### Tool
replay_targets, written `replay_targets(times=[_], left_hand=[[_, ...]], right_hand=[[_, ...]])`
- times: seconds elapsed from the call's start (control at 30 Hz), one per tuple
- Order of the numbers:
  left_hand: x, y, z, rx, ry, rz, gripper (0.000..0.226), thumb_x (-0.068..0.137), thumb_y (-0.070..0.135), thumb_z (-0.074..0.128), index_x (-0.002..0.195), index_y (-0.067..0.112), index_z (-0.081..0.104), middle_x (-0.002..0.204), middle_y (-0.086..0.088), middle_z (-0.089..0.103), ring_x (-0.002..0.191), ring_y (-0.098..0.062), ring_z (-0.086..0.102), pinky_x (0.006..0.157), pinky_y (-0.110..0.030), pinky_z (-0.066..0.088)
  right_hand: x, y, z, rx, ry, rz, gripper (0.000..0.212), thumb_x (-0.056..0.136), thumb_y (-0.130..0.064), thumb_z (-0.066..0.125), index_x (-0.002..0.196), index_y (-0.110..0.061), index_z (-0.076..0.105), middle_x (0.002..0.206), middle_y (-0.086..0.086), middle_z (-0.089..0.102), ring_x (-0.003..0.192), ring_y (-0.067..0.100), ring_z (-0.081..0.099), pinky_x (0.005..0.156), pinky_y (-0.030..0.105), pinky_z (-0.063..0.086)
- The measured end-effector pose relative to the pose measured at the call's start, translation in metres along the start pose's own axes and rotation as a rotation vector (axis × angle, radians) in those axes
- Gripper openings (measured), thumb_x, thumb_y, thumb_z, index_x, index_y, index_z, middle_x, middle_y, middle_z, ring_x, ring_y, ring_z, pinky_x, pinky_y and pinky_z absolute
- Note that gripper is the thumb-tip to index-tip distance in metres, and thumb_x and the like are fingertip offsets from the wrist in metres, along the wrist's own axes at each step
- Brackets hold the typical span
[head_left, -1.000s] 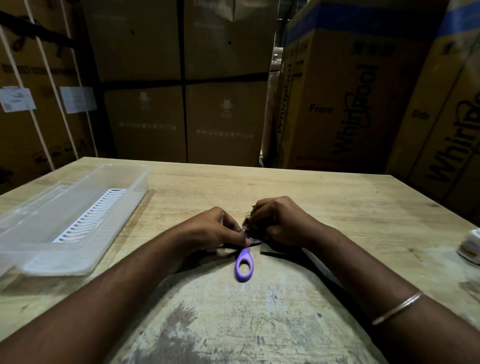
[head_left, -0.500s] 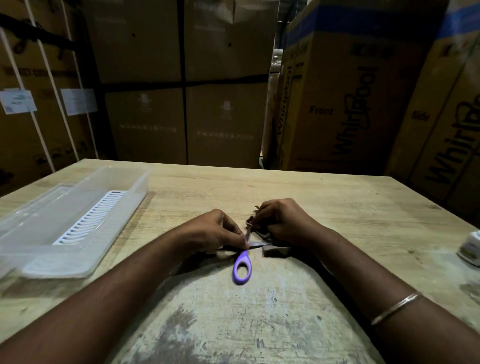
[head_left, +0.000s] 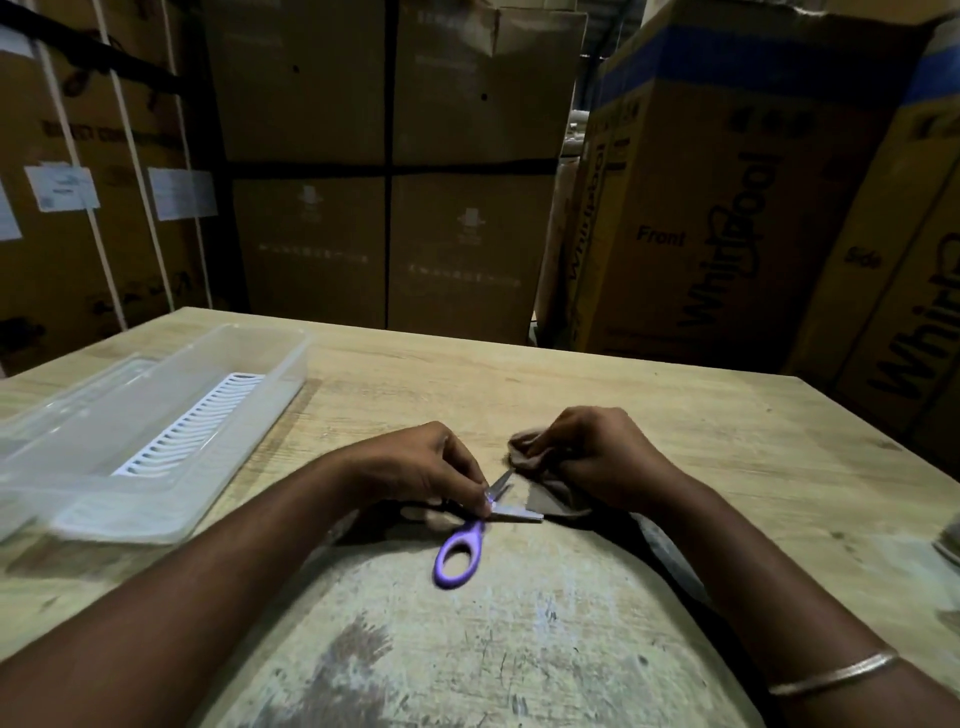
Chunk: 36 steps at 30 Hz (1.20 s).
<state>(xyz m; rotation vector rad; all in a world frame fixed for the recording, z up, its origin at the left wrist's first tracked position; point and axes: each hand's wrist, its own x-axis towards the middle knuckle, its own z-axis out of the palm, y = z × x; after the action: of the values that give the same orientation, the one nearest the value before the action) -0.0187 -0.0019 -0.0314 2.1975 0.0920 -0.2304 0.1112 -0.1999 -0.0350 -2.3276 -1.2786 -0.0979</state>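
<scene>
Purple-handled scissors (head_left: 484, 521) lie on the counter (head_left: 519, 649), centre of view, between my two hands. Blades are splayed apart: one points up-right toward the cloth, the other lies flat to the right. One handle loop shows on the side nearer me. The second loop is hidden under the left hand, so I cannot tell how it sits.

Left hand (head_left: 415, 467): fingers (head_left: 475, 486) pinch the scissors at the pivot, tips curled down on it. Right hand (head_left: 597, 457): clenched round a bunched brownish cloth (head_left: 524, 449) just beside the upper blade tip. Touching or a hair apart, too blurred to say. A dark flap of the cloth lies below that hand, near the flat blade.

Step in hand, my read: wiping the blades with the cloth. To do it well:
- Hold the pivot pinch firm so the scissors don't spin on the counter.
- Run the cloth from pivot out to tip along the flat of the blade, never across the edge.
- Put a thick fold between skin and steel.
- Do one blade fully, then the other.
- Hold the blades apart so they can't bite the cloth.

Rest: clear plastic tray (head_left: 280, 374) with a white slatted insert at left, well apart. Cardboard boxes (head_left: 727, 208) stacked behind. Thin bangle (head_left: 831, 673) on the right wrist.
</scene>
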Motion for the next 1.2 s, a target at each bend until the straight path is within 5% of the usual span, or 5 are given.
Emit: replay_targets(times=[0.13, 0.4, 0.57, 0.97, 1.2], left_hand=[[0.0, 0.0, -0.003, 0.021, -0.015, 0.001, 0.013, 0.081, 0.017, 0.079, 0.09, 0.009, 0.08, 0.068, 0.009, 0.072, 0.061, 0.001, 0.06, 0.063, -0.019, 0.043], [0.002, -0.003, -0.002, -0.022, -0.047, 0.064, 0.01, 0.08, 0.008, 0.077, 0.074, 0.016, 0.079, 0.063, 0.009, 0.071, 0.061, -0.001, 0.061, 0.066, -0.018, 0.043], [0.003, -0.006, -0.001, -0.05, -0.044, 0.08, 0.002, 0.08, 0.009, 0.077, 0.08, 0.009, 0.079, 0.068, 0.004, 0.072, 0.062, -0.005, 0.062, 0.067, -0.023, 0.043], [0.002, -0.013, -0.002, -0.023, -0.056, 0.111, 0.018, 0.08, 0.024, 0.08, 0.09, 0.009, 0.08, 0.084, -0.003, 0.073, 0.079, -0.01, 0.062, 0.08, -0.033, 0.043], [0.0, -0.007, -0.002, 0.032, -0.055, 0.096, 0.012, 0.083, 0.022, 0.078, 0.091, 0.014, 0.079, 0.077, 0.01, 0.073, 0.069, 0.001, 0.061, 0.068, -0.017, 0.043]], right_hand=[[-0.003, -0.003, -0.006, 0.266, 0.198, -0.075, 0.022, 0.078, -0.004, 0.066, 0.093, -0.015, 0.08, 0.094, -0.003, 0.067, 0.086, 0.009, 0.065, 0.07, 0.01, 0.049], [-0.007, -0.024, 0.005, 0.199, 0.04, -0.308, 0.024, 0.073, -0.003, 0.079, 0.094, -0.013, 0.077, 0.09, -0.002, 0.075, 0.083, 0.004, 0.07, 0.07, 0.025, 0.058], [-0.006, -0.029, 0.015, 0.3, -0.048, -0.202, 0.024, 0.075, -0.007, 0.08, 0.098, -0.014, 0.077, 0.092, -0.002, 0.077, 0.086, 0.004, 0.072, 0.08, 0.029, 0.059], [0.008, -0.02, 0.017, 0.445, -0.16, 0.098, 0.004, 0.078, -0.014, 0.079, 0.081, -0.017, 0.079, 0.078, 0.008, 0.077, 0.067, 0.009, 0.065, 0.066, 0.031, 0.052], [-0.001, -0.011, 0.018, 0.615, 0.074, 0.205, 0.008, 0.086, -0.008, 0.07, 0.089, -0.003, 0.076, 0.085, 0.016, 0.075, 0.074, 0.02, 0.07, 0.065, 0.026, 0.056]])
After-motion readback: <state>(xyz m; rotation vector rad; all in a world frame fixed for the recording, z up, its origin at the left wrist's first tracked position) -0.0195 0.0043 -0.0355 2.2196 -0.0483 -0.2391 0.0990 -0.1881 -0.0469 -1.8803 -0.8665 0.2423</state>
